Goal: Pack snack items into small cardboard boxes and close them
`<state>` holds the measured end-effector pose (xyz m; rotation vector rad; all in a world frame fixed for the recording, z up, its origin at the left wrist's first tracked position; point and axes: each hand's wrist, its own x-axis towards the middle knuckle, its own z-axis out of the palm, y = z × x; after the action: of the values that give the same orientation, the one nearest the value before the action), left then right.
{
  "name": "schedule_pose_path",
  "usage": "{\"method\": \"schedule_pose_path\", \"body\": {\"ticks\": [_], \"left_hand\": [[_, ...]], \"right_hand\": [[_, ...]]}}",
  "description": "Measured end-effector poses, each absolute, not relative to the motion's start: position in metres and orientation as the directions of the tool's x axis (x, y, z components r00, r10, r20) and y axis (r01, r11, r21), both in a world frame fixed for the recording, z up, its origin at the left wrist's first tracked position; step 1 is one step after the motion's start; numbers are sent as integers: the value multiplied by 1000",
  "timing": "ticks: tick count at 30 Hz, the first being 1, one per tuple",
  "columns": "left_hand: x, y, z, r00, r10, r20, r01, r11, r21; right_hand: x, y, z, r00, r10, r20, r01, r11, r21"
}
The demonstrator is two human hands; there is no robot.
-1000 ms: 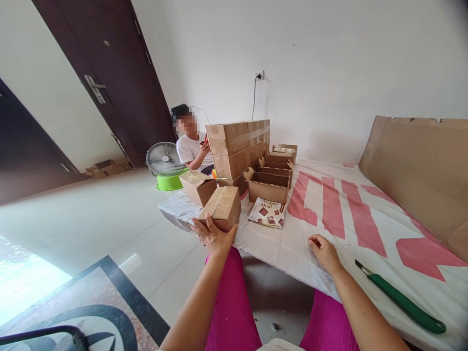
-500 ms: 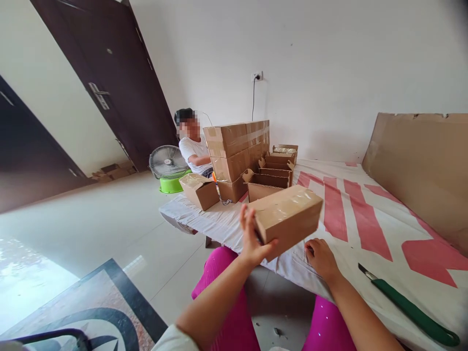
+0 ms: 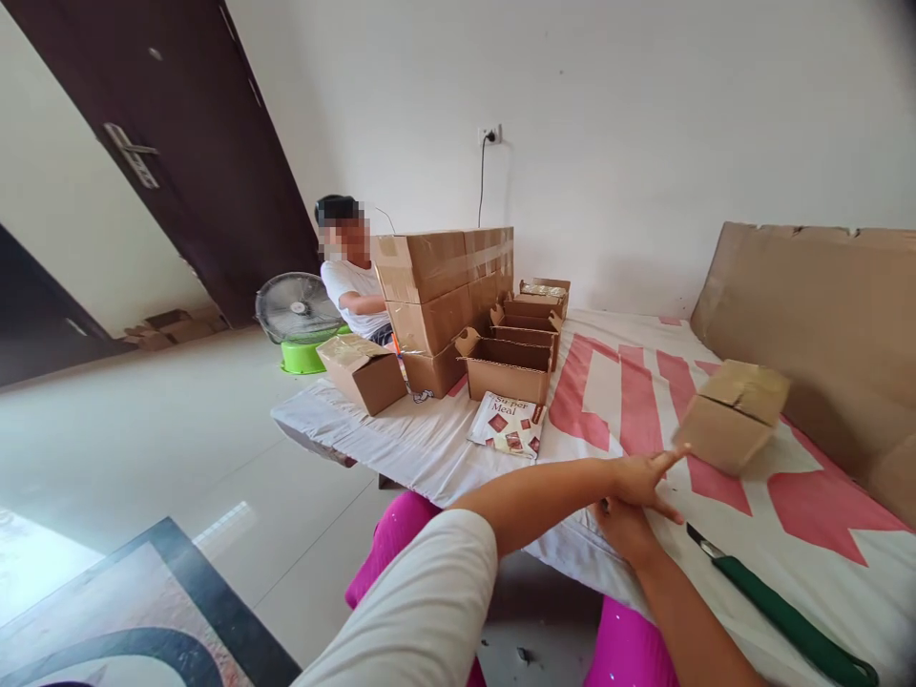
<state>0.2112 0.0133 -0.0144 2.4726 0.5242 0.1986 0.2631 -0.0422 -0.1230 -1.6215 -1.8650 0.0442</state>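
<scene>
Left hand (image 3: 640,477) open, fingers spread, just beside taped cardboard box (image 3: 734,415) near bed's (image 3: 630,382) right edge; right hand (image 3: 622,525) flat, released, on bed's near edge.

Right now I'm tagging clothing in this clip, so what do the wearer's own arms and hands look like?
Both hands are bare: no gloves, rings, watch or bracelet visible. The left hand belongs to an arm with a short white sleeve at the upper arm, forearm uncovered. The right hand is partly hidden under the left; its forearm is uncovered, with no sleeve in view. Bright pink trousers show below.
</scene>
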Motion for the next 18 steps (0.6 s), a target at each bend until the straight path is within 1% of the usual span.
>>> {"method": "schedule_pose_path", "body": {"ticks": [1, 2, 4, 5, 6, 7, 8, 9, 10, 11, 12, 13, 14, 15, 18], "left_hand": [[198, 13, -12, 935, 346, 74, 257, -808, 530], [179, 15, -7, 940, 299, 166, 198, -872, 448], [128, 25, 10, 895, 251, 368, 145, -946, 291], [96, 34, 21, 827, 308, 471, 215, -947, 241], [62, 44, 31, 703, 419, 575, 364, -906, 215], [25, 55, 41, 555, 524, 646, 534, -820, 207], [-12, 67, 50, 360, 612, 704, 700, -676, 230], [-50, 78, 57, 145, 663, 734, 826, -490, 279], [-86, 88, 61, -59, 678, 733, 896, -288, 338], [-121, 97, 63, -224, 677, 702, 917, -99, 387], [-152, 104, 62, -342, 684, 644, 905, 55, 422], [-179, 110, 60, -413, 714, 565, 884, 165, 438], [-202, 115, 57, -451, 752, 481, 864, 231, 449], [-221, 119, 52, -453, 776, 439, 857, 243, 455], [-252, 123, 38, -415, 813, 409, 863, 208, 461]], "right_hand": [[263, -43, -122, -2, 891, 454, 874, 223, -433], [263, -44, -120, -17, 891, 454, 870, 237, -433], [263, -47, -113, -108, 899, 424, 842, 309, -442], [263, -48, -109, -151, 902, 405, 824, 341, -452], [262, -48, -105, -179, 903, 392, 808, 362, -464], [262, -48, -102, -191, 903, 385, 799, 371, -474], [261, -48, -100, -186, 903, 387, 796, 370, -479], [260, -48, -99, -177, 902, 393, 798, 365, -479], [259, -47, -98, -172, 902, 396, 803, 361, -474], [258, -46, -99, -166, 903, 396, 811, 354, -467], [257, -45, -99, -159, 905, 395, 819, 344, -459], [256, -44, -100, -152, 907, 393, 826, 335, -453], [256, -44, -101, -146, 909, 392, 831, 327, -449], [255, -43, -101, -140, 910, 391, 835, 321, -447], [255, -44, -101, -126, 913, 388, 842, 305, -444]]}}
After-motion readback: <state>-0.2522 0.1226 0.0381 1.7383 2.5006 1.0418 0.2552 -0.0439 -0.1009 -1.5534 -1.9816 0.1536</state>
